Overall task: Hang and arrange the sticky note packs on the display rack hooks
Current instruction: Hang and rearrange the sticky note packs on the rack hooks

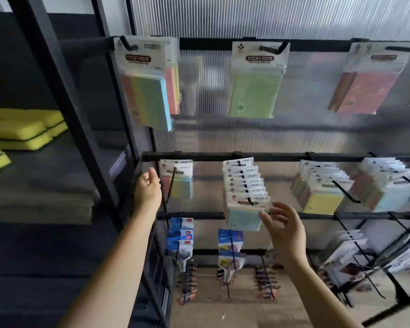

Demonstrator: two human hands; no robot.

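Display rack (270, 157): you face black bars in tiers against a ribbed translucent panel, with hooks jutting toward you.
Side shelf (45, 176): off to your left, a dark shelf carries yellow sponges (21, 131); no part of this job.
Top row: three hooks bear sticky note packs, multicolour (147, 91), green (256, 86) and pink (369, 84), well apart from one another.
Middle row, right: two crowded hooks of packs (322, 185); they look settled.
Middle row, centre: a full hook stack (245, 183) ends in a blue front pack (245, 215) near the hook's tip.
Middle row, left: one lone pack (176, 183) hangs far back on a long hook (171, 185), most of the rod bare.
Lower rows: blue carded goods (180, 242) and small dark items hang beneath.
Right hand (284, 230): released, fingers spread and loosely bent, just beside the blue front pack; contact is too blurred to call.
Left hand (148, 188): relaxed and grasping nothing, just beside the lone pack.
Step in hand: evening out the middle row, by my reading.
Next move: pinch the front pack's header, draw it straight off the hook tip, then thread its hole onto the bare left hook.
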